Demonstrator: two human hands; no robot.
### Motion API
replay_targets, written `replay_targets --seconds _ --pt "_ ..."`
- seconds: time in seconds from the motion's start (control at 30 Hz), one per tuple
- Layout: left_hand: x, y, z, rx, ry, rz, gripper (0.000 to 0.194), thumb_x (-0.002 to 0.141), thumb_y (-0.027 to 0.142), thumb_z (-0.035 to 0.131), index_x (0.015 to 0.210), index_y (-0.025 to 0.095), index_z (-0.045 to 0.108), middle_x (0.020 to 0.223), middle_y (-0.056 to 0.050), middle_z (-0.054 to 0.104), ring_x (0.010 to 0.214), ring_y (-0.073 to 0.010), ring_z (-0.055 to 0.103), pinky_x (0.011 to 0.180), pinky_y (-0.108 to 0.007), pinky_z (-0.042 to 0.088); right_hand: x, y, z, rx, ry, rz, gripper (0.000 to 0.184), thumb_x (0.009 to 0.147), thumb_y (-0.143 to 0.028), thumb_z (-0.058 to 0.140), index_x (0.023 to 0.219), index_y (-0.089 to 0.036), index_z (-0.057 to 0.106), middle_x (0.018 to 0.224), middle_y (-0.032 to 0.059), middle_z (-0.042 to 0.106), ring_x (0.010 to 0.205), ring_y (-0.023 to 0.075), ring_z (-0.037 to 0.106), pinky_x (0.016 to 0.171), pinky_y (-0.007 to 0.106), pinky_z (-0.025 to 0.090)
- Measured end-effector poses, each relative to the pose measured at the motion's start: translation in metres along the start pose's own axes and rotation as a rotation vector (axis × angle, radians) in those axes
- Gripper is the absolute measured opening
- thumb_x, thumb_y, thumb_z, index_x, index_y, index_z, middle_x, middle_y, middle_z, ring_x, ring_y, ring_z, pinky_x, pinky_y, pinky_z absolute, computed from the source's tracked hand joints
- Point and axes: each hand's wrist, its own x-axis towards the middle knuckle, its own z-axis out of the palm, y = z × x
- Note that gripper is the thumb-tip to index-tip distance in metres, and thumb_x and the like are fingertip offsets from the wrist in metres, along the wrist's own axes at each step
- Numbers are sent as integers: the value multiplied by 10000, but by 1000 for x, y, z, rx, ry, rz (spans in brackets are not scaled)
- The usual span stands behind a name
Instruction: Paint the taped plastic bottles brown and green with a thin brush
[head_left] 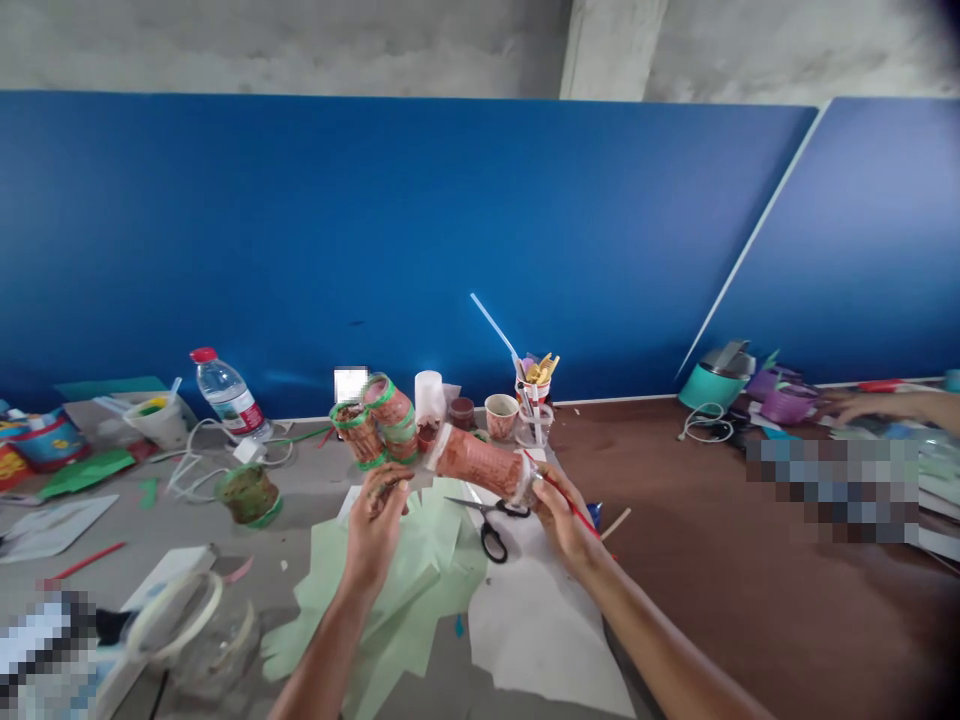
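Note:
My right hand (pixel 561 508) grips the near end of a red-brown painted cylinder (pixel 480 462), which is tilted above the table with pale rims at both ends. A thin red paintbrush (pixel 574 503) lies in the same hand. Left of the cylinder, my left hand (pixel 381 505) is closed, its fingers curled and stained brown; whether they hold anything is hidden. Below the cylinder, black-handled scissors (pixel 493 538) rest on white paper (pixel 540 630) and pale green paper (pixel 405 590). Behind are brown-painted cylinders with green rims (pixel 360 435) and a paper cup (pixel 501 415).
A water bottle (pixel 231 398), a white cable (pixel 199 465) and a green-brown painted pot (pixel 251 495) stand left. A tape roll (pixel 176 615) lies front left. A cup of tools (pixel 534 380) is by the blue partition (pixel 420 230). Another person's hand (pixel 855 408) reaches in at right.

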Motion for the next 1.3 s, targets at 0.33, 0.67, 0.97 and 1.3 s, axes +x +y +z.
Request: replay_targets --seconds 0.33,0.67,0.97,1.3 --pt "-9 -19 5 -413 -167 -212 484 733 490 765 1149 259 676 1316 -84 632 1354 -278 437 1130 -408 286 -12 6 4 144 -102 124 374 802 -496 656 1057 -222 641 1011 68 699 850 223 643 772 355 516" --pt "-8 -19 3 -454 -219 -229 583 652 526 814 1148 245 692 1290 -109 648 1296 -341 497 1098 -467 351 -15 7 6 134 -180 209 394 790 -509 679 1012 -183 672 960 83 690 872 230 641 763 354 529" --pt "-3 -17 0 -520 -155 -242 552 619 550 822 1044 211 727 1153 -111 717 1213 -342 568 1034 -458 428 -18 4 2 -68 -196 99 446 813 -571 645 1028 -180 659 933 95 689 782 212 630 754 372 489" --pt "5 -36 -10 -648 -176 -453 528 690 619 742 995 188 753 1047 -101 753 1161 -322 611 1015 -431 466 -11 4 -5 -31 -34 5 598 899 -676 361 1145 -186 600 867 92 700 712 216 640 682 365 484"
